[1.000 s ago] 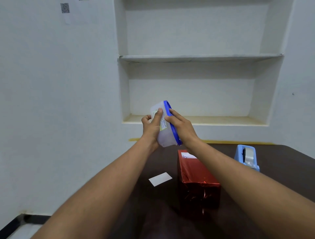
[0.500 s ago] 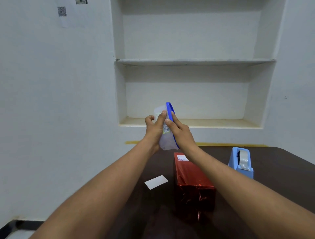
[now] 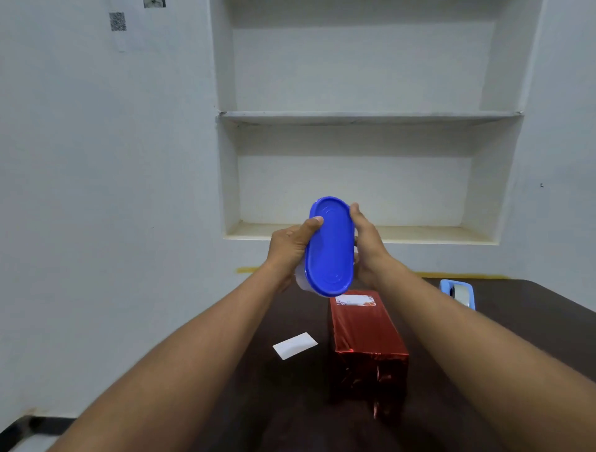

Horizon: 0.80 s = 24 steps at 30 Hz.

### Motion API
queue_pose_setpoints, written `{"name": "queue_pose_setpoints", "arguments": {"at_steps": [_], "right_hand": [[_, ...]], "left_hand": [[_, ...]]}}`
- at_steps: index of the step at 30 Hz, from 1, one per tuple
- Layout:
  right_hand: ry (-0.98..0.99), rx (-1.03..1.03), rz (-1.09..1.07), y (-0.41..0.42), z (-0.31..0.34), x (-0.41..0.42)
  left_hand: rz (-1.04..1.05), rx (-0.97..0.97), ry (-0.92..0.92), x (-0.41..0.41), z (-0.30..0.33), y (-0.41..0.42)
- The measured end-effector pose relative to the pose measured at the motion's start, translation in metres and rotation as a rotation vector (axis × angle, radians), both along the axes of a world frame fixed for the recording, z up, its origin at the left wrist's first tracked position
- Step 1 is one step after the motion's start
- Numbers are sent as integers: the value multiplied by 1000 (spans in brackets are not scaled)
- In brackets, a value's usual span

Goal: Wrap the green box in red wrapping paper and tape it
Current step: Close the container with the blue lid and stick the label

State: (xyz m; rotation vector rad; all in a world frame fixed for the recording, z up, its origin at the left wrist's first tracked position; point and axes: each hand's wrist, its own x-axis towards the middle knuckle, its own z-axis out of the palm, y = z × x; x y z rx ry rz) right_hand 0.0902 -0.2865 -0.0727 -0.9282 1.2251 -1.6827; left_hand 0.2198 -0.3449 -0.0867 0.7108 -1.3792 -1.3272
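Wrapped box [image 3: 366,335] below raised hands [image 3: 329,245]

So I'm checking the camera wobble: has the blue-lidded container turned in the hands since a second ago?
Yes. The container has rotated: its lid was edge-on and now faces the camera, still in front of the wall niche.

The clear body of the container [image 3: 301,282] is almost wholly hidden behind its blue lid [image 3: 329,246], and the fingers of both hands are concealed behind it. The tape dispenser [image 3: 458,292] is partly covered by the right forearm. The print on the wall sheet [image 3: 117,22] cannot be read, and a second sheet [image 3: 154,3] is cut off by the top edge.
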Motion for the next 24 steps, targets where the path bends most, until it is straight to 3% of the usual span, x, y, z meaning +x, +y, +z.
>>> {"name": "queue_pose_setpoints", "arguments": {"at_steps": [3, 8, 11, 16, 20, 24], "right_hand": [[-29, 28, 18, -4, 8, -3], [78, 36, -205, -8, 3, 5], [181, 56, -264, -8, 4, 8], [287, 82, -289, -5, 12, 17], [334, 137, -261, -1, -8, 21], [484, 87, -437, 1, -15, 21]], "left_hand": [[-95, 7, 54, -3, -2, 6], [-215, 63, -12, -4, 3, 7], [-141, 107, -41, -13, 17, 13], [233, 33, -259, -24, 24, 4], [321, 66, -287, -21, 29, -4], [289, 104, -256, -22, 29, 3]]}}
